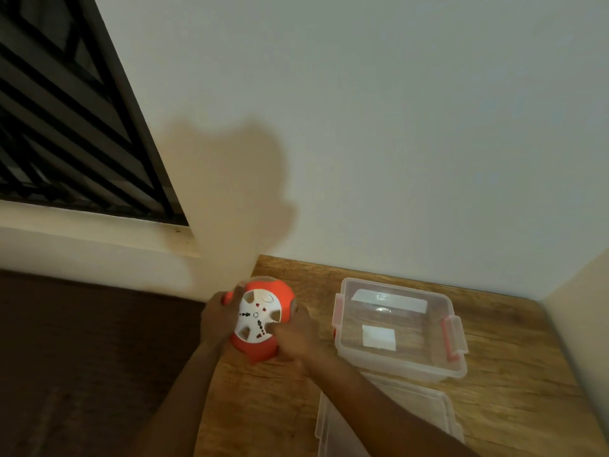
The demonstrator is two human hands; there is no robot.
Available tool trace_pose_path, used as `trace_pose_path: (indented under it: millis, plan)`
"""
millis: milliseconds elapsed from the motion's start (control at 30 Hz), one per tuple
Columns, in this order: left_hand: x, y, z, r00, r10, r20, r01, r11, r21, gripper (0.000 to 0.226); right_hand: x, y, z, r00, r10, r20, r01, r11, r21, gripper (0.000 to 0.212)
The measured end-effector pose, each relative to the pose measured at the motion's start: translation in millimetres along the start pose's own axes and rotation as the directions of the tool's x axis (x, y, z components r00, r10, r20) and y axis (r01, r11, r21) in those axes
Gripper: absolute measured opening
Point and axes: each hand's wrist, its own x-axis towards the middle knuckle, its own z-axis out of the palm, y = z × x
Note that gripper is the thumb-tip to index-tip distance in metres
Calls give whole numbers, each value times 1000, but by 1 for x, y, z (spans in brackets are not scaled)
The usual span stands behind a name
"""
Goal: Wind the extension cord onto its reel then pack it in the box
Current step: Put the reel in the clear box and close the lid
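- Orange cord reel (263, 319) with white socket face sat at the left end of the wooden table (514, 400), face turned up toward the camera.
- Left hand (216, 319) gripped the reel's left side, fingers curled round the orange rim; thumb lay near the white face.
- Right hand (295, 336) was on the reel's right/lower side, fingers curled against it, one fingertip on the white face by the sockets; view blurred, exact grip hard to tell.
- No loose cord could be made out; the winding was hidden by the reel body and hands.
- Clear plastic box (400, 328) with red latches stood open just right of the reel, not touching it; a white label showed on its bottom.
- Clear lid (389, 423) lay flat on the table in front of the box, partly under the right forearm.
- White wall behind; barred window (66, 120) upper left.
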Motion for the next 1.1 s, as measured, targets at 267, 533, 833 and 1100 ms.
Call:
trace_pose_path:
  millis: [267, 533, 833, 1100]
  plan:
    - [-46, 101, 47, 961, 224, 160, -219, 974, -52, 37, -23, -26, -117, 970, -133, -203, 148, 987, 59, 47]
    - [-80, 143, 145, 833, 186, 522, -184, 981, -58, 76, -43, 1, -229, 910, -71, -407, 104, 993, 59, 42]
    - [-100, 147, 184, 800, 160, 578, -223, 974, 41, 90, -35, 34, -262, 863, -188, -470, 80, 968, -240, 24]
    - [-101, 119, 197, 809, 55, 585, -71, 997, 5, 63, -27, 41, -269, 869, -259, -423, -60, 792, -608, 43]
